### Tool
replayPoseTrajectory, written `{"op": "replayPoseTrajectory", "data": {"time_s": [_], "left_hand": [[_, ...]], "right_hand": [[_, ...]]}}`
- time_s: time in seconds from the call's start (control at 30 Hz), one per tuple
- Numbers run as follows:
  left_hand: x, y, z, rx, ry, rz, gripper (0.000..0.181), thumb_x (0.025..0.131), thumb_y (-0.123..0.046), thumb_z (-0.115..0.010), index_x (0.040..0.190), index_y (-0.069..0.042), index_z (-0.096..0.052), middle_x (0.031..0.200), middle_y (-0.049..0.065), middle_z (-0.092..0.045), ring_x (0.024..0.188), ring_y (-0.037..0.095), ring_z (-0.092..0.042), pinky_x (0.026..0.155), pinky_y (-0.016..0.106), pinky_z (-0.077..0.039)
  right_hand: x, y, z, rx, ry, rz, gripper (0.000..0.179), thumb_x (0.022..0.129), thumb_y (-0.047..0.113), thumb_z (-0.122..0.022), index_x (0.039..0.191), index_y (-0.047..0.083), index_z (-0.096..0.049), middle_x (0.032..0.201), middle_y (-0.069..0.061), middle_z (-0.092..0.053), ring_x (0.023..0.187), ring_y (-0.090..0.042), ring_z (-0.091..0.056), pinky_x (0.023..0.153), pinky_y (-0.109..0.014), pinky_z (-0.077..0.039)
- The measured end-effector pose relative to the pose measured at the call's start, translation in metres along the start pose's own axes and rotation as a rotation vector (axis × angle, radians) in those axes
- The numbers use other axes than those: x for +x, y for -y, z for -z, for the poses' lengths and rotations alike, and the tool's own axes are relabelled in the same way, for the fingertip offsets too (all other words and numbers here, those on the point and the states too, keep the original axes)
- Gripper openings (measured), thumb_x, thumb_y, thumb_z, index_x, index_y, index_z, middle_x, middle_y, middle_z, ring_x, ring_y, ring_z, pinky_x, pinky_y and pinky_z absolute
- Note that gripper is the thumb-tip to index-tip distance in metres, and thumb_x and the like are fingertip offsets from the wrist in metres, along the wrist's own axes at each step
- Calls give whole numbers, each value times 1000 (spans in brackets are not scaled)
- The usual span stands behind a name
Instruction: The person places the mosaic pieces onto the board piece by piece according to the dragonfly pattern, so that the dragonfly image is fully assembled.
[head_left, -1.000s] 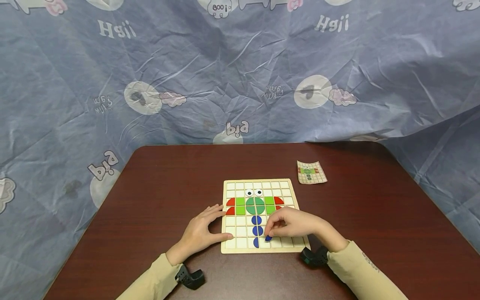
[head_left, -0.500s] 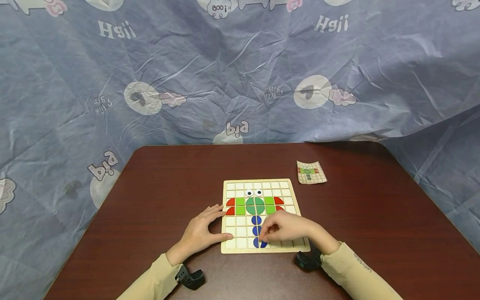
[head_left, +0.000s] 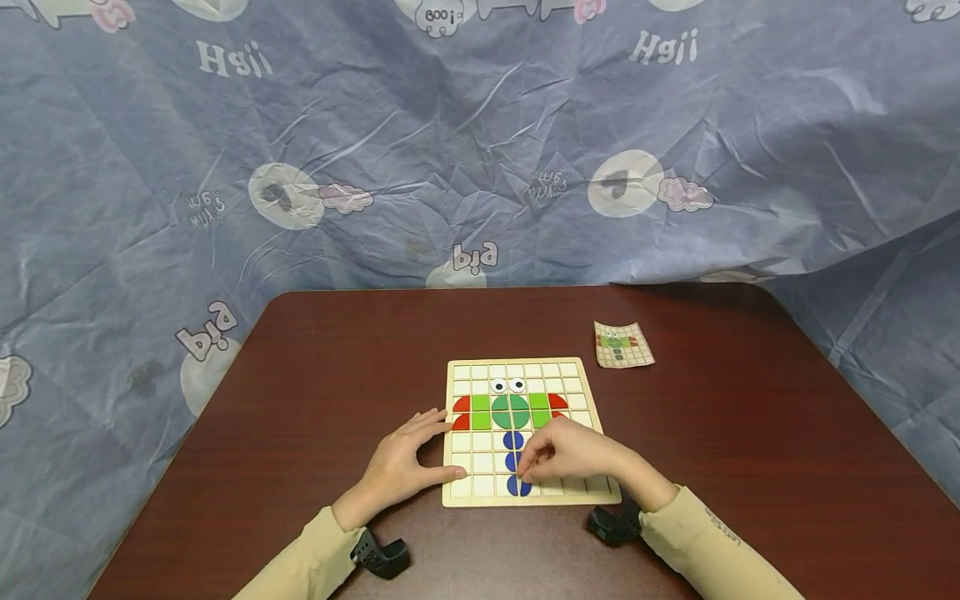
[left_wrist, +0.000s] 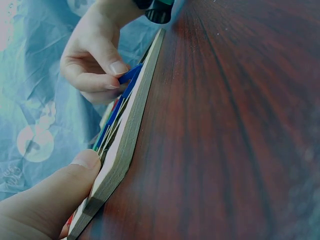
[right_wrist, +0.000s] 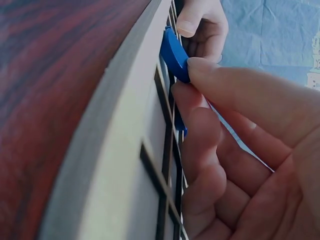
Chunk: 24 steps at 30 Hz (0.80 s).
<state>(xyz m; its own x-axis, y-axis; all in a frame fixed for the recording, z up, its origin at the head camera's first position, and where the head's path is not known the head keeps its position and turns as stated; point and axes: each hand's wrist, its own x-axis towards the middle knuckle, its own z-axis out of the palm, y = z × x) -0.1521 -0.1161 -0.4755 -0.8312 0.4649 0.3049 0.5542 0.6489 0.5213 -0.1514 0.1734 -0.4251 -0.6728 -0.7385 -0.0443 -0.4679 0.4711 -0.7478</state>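
The wooden grid board lies on the table, carrying red, green and blue tiles and two eye tiles. My right hand is over its lower middle and pinches a blue half-round tile between thumb and index finger. In the left wrist view that blue tile is tilted, one end right at the board's surface. Beside it in the bottom row sits another blue half-round tile. My left hand rests at the board's left side, thumb on the rim and fingers extended along the edge. My right hand hides some right-hand cells.
A small paper card with a similar coloured grid picture lies behind the board to the right. The dark wooden table reaches back to a printed blue-grey cloth. Each wrist wears a black strap device.
My right hand has moved slightly left with the blue half-round tile, bringing it beside the other blue tile in the bottom row. My left hand has stayed in place.
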Motion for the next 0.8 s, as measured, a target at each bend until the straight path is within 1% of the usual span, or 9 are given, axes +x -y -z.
{"op": "replayPoseTrajectory", "data": {"time_s": [0.07,0.2,0.33,0.4,0.47,0.6,0.7,0.8], "left_hand": [[0,0,0,5,2,3,72,71,-63,-70,124,-15,-63,137,0,-50,131,22,-40,104,45,-38],[0,0,0,8,-7,-9,71,71,-63,-70,123,-15,-63,136,1,-51,130,23,-41,103,45,-39],[0,0,-1,8,-11,-15,72,71,-63,-70,123,-14,-63,136,1,-51,130,23,-42,103,44,-39],[0,-1,0,3,-4,-10,72,71,-63,-70,124,-14,-63,137,1,-51,131,23,-41,104,44,-38],[1,-2,0,2,6,-3,73,71,-63,-70,125,-14,-62,138,1,-50,131,23,-40,105,44,-37],[3,-3,2,-8,30,3,72,72,-63,-70,125,-15,-62,138,2,-49,132,22,-39,105,44,-36],[4,-5,5,-28,55,2,70,72,-60,-71,124,-14,-63,138,4,-49,132,23,-39,105,45,-36],[5,-7,9,-39,91,7,69,74,-57,-71,124,-12,-62,139,6,-48,132,25,-39,105,46,-36]], "right_hand": [[0,-1,0,5,-6,-6,2,81,14,-73,81,14,-76,71,14,-67,62,3,-58,57,-17,-50],[1,-1,-2,8,-20,-16,7,80,19,-75,80,11,-76,70,14,-67,62,3,-58,57,-18,-50],[0,0,-2,4,-31,-16,1,79,15,-76,78,14,-75,70,14,-66,62,3,-58,57,-18,-51],[0,0,-3,-5,-38,-13,3,78,14,-76,77,16,-75,70,15,-66,62,3,-58,57,-18,-51],[-1,0,-4,-10,-42,-12,6,78,13,-76,76,18,-74,69,15,-66,62,3,-59,57,-18,-51],[-2,0,-3,-18,-35,-11,5,78,14,-76,76,18,-74,68,16,-64,62,2,-57,57,-19,-51],[-4,0,0,-14,-14,-13,3,79,17,-75,79,18,-73,69,15,-63,63,1,-56,58,-19,-51],[-5,1,4,-3,3,-15,3,83,20,-72,84,17,-72,73,14,-63,66,-1,-57,61,-20,-52]]}}
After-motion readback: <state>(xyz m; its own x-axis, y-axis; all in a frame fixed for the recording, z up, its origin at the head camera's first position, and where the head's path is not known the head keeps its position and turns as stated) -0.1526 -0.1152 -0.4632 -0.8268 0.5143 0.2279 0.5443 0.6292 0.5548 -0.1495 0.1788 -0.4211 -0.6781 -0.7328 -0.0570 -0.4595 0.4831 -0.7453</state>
